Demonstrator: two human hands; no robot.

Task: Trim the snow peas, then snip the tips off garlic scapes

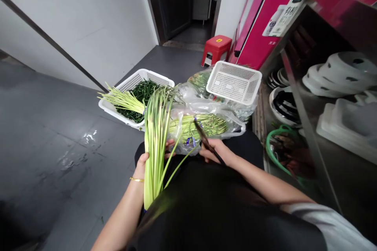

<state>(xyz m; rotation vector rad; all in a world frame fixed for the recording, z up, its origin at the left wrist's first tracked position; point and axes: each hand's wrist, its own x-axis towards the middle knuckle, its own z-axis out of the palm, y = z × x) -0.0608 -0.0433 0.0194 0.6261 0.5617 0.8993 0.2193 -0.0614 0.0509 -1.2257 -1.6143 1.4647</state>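
Observation:
My left hand (143, 164) is wrapped round a long bunch of garlic scapes (155, 141), which stands nearly upright against my lap. Its lower end shows a bit of blue band. Two loose stalks slant away from the bunch to the right, one reaching my right hand (213, 151). That hand is closed round a dark-bladed knife (203, 135) with a black handle, the blade pointing up and left. Just beyond both hands, an open clear plastic bag (235, 125) holds more scapes (212, 124) with blue bands.
At left, a white basket (110, 113) holds dark green cut pieces, with another scape bundle (126, 100) across it. A white basket (234, 82) sits on bags at the back. A red stool (216, 49) stands behind. Shelves with dishes (335, 74) and a green basket (269, 145) are at right.

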